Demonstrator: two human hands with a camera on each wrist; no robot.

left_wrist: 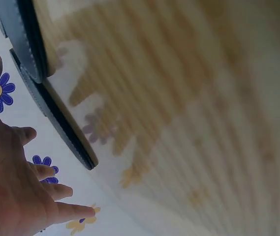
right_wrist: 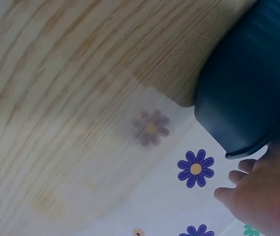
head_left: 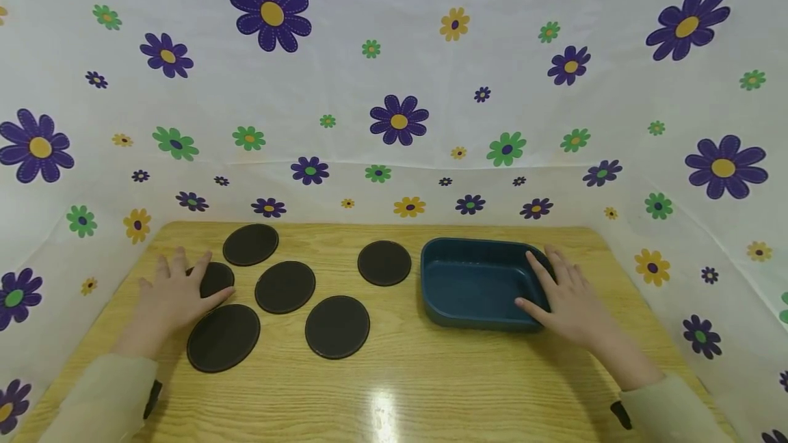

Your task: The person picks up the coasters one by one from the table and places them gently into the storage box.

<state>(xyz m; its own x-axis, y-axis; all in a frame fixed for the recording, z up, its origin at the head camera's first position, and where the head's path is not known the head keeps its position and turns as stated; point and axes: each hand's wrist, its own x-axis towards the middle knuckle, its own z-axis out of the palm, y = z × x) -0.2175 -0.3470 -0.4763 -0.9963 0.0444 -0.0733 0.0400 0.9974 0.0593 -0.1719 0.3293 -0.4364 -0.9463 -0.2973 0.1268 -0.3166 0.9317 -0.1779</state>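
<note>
My left hand (head_left: 175, 299) spreads its fingers over a dark round coaster (head_left: 212, 280) at the left of the table, covering part of it. Just below the thumb lies a second coaster (head_left: 224, 338). In the left wrist view the fingers are apart, with nothing held, beside stitched coaster edges (left_wrist: 68, 125). On the right stands a dark blue rectangular tub (head_left: 474, 292) with rounded corners, its inside bare. My right hand (head_left: 569, 299) has its fingers spread at the tub's right end, overlapping the rim in the head view. The right wrist view shows the hand (right_wrist: 270, 191) close by the tub's wall.
More dark coasters lie flat on the wooden table (head_left: 431, 388): one at the back left (head_left: 250, 245), one near the left middle (head_left: 285, 287), another in front (head_left: 337, 327), and one left of the tub (head_left: 384, 263). A flowered white cloth (head_left: 345, 87) encloses the back and sides.
</note>
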